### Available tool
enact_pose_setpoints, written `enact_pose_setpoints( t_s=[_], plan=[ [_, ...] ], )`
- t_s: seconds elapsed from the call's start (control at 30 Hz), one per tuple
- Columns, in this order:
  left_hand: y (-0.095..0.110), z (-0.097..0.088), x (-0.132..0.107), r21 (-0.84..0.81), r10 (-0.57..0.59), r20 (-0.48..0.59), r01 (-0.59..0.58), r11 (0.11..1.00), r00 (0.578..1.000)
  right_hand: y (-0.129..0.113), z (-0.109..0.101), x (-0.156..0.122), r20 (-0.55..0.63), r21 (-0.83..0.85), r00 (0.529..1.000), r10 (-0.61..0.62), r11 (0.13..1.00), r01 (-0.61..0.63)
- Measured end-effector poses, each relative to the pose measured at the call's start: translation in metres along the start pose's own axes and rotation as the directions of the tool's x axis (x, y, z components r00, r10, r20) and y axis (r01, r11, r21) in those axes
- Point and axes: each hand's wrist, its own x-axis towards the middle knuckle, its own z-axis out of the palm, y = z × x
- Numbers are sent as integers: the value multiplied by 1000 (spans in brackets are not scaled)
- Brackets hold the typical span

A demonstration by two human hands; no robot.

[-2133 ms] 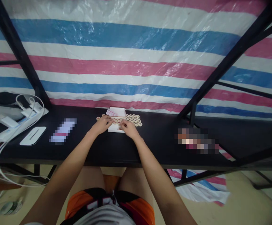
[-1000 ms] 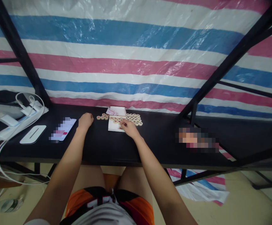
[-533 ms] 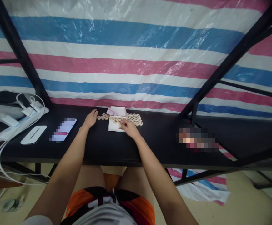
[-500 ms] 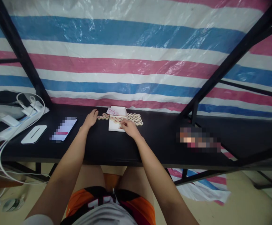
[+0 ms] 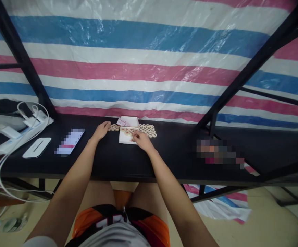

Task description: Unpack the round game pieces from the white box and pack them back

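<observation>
A small white box tray (image 5: 125, 138) lies on the black table (image 5: 169, 151), with round wooden discs in its far part. My right hand (image 5: 140, 140) rests at the tray's right edge, fingers curled in a pinch on a disc there. My left hand (image 5: 101, 129) lies flat on the table, its fingertips reaching a small group of discs (image 5: 114, 127) left of the tray. A larger cluster of discs (image 5: 148, 130) lies right of the tray. A second white box piece (image 5: 129, 121) sits behind it.
A phone (image 5: 70, 141) and a white flat device (image 5: 36, 147) lie to the left, beside chargers and looping white cables (image 5: 23, 121). A blurred object (image 5: 219, 153) lies to the right. Black frame bars (image 5: 244, 73) rise in front of a striped tarp (image 5: 138, 61).
My left hand left the tray, went left toward the phone as a fist, then opened and came back to the small disc group. My right hand has stayed at the tray.
</observation>
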Motion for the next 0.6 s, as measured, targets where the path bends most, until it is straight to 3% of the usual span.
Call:
enact_pose_setpoints(
  t_s=[0.13,0.3,0.43,0.6],
  plan=[
    [0,0,1,10,37,-16,-37,999,999,0,0,0,4,3,1000,-1,1000,1],
    [3,-5,-4,207,56,-131,-28,978,990,0,0,0,-8,1,1000,1,1000,-1],
    [10,-9,-14,333,-81,-54,95,938,995,1,0,0,-9,-10,1000,-10,1000,9],
    [13,-9,-18,341,-73,31,58,938,997,2,0,1,-62,-139,997,-54,989,45]
  ],
)
